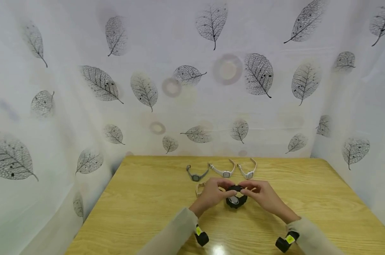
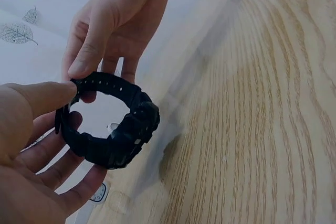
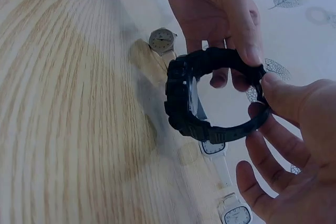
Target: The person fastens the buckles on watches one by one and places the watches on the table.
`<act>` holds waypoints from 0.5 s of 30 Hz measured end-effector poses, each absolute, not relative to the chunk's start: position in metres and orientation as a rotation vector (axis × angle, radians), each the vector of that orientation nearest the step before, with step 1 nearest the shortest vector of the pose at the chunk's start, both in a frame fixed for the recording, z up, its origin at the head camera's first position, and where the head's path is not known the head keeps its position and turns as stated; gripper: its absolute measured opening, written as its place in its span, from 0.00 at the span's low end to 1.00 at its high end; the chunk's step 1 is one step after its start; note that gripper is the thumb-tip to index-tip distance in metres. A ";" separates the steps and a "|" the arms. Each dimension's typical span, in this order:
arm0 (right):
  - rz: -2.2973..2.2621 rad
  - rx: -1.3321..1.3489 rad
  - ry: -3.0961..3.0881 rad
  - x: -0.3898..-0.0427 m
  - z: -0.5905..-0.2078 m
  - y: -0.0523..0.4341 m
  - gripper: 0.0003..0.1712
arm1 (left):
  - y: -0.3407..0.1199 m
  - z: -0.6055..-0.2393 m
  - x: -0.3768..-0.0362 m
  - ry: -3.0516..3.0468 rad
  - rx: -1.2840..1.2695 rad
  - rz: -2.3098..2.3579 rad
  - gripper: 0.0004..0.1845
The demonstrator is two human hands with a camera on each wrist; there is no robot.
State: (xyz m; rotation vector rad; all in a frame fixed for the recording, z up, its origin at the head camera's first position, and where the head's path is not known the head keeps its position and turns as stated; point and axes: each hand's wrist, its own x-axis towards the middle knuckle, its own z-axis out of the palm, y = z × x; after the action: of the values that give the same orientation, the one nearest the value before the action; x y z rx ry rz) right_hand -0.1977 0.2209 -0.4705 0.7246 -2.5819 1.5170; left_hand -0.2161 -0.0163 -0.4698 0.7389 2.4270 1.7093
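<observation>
My left hand [image 1: 211, 194] and my right hand [image 1: 265, 196] are both bare, with no rings, gloves or bands on the fingers. I wear long, soft sleeves [image 1: 176, 232] in a pale beige, and they reach down to my wrists. A small black camera unit [image 1: 201, 237] with a yellow-green label is strapped under my left wrist, and a matching black unit [image 1: 286, 242] with the same label sits at my right wrist.

Left hand [image 1: 212, 194] and right hand [image 1: 262, 195] close together, fingers [image 2: 86, 56] curled and pinching, forearms converging.
</observation>
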 end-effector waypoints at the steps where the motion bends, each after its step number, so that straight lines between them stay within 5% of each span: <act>1: 1.515 0.738 -2.576 -0.197 -0.470 0.220 0.15 | -0.016 -0.470 -0.216 2.430 0.735 1.704 0.12; 15: 1.562 0.722 -2.614 -0.195 -0.479 0.227 0.16 | -0.017 -0.477 -0.217 2.438 0.679 1.732 0.10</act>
State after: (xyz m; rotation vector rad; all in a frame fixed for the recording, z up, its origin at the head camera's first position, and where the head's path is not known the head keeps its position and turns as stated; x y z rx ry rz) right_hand -0.1946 0.2274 -0.4792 0.7223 -2.6137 1.5625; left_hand -0.2172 -0.0168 -0.4770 0.6788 2.4381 1.7320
